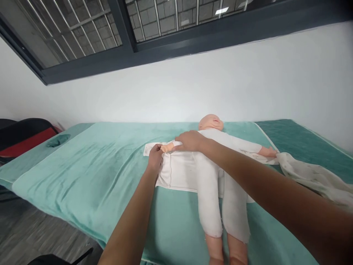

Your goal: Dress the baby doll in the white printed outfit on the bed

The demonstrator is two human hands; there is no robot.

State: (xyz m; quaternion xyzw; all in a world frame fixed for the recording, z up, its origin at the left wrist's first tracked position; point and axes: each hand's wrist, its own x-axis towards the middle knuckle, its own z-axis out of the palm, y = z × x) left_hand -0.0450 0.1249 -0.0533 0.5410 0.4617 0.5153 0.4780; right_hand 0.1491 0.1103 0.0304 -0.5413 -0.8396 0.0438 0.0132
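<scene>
- Pinching, or nearly so, by the doll's small hand (pixel 167 147), the left hand (pixel 156 156) had its fingers almost together, but I could not tell if they had hold of it
- The right hand (pixel 190 140) was half curled around the doll's white arm (pixel 177 143), maybe to keep it steady
- The doll (pixel 208 180) lay face up, with its legs on the near side of the right hand
- A white shirt (pixel 182 172) lay spread under the doll, near both hands, perhaps flat so it would not bunch up
- A spotted cloth (pixel 314 175) lay well to the right of the right hand, likely out of its way
</scene>
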